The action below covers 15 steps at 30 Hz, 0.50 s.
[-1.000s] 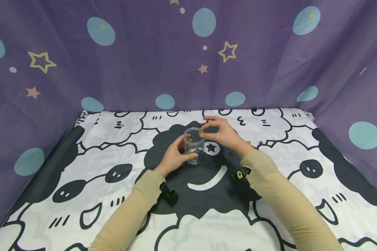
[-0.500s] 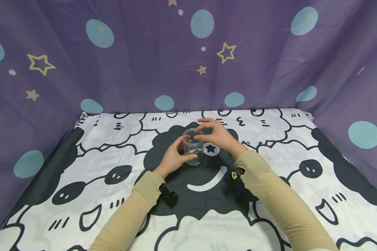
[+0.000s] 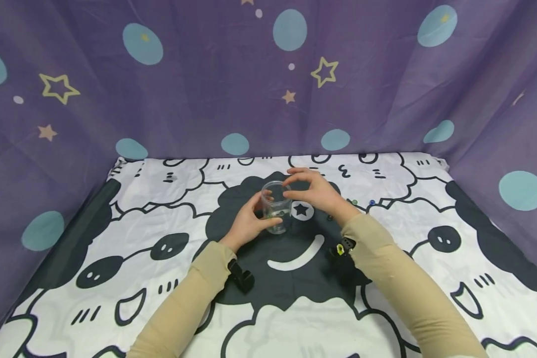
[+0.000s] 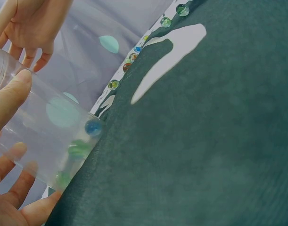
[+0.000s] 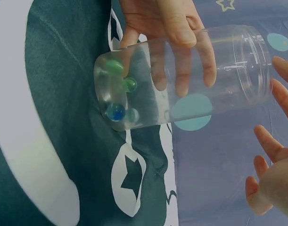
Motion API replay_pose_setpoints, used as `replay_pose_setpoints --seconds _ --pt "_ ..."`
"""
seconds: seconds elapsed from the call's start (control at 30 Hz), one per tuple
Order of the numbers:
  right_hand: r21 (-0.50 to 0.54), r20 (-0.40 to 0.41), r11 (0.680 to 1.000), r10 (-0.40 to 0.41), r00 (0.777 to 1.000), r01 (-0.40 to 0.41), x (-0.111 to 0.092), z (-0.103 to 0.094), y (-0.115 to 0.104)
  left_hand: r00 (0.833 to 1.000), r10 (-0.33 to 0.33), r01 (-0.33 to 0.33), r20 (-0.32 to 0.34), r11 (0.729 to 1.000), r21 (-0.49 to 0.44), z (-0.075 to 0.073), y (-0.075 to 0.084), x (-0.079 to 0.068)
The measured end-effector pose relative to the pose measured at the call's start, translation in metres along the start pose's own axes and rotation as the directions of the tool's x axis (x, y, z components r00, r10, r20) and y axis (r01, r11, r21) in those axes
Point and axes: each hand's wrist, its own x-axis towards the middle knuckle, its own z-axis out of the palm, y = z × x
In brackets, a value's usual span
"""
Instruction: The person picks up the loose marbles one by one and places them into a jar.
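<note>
Standing on the dark patch of the cloth is a clear plastic jar (image 3: 278, 201) without a lid. My left hand (image 3: 247, 222) grips its side, thumb in front and fingers around the far wall. Blue and green glass marbles lie at the bottom, among them a blue marble (image 5: 116, 112) and a green marble (image 5: 130, 84). At the jar's mouth is my right hand (image 3: 318, 194), fingers loosely bent and spread, with nothing seen between thumb and fingertips. In the right wrist view these fingertips are close to the rim; whether they touch it I cannot tell.
Several loose marbles lie on the cloth right of the jar, including a green one (image 3: 355, 202), a blue one (image 3: 372, 203) and a dark one (image 3: 330, 218) near my right wrist. A purple curtain (image 3: 197, 99) rises behind the table's far edge.
One second ago my right hand pinched a green marble at the jar's rim. The marble has left its fingers, which dipped over the mouth and then drew back slightly right. My left hand stays put.
</note>
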Motion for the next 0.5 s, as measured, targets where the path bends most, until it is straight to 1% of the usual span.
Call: replay_pose_setpoints --seconds 0.27,0.5 --pt "-0.012 0.0 1.0 -0.018 1.0 0.018 -0.01 -0.005 0.003 1.0 0.002 -0.002 -0.005 1.0 0.0 0.0 -0.001 -0.001" --pt "0.027 -0.002 0.999 -0.045 0.999 0.045 -0.021 -0.017 0.011 1.0 0.009 -0.009 -0.01 1.0 -0.017 0.0 0.0 -0.001"
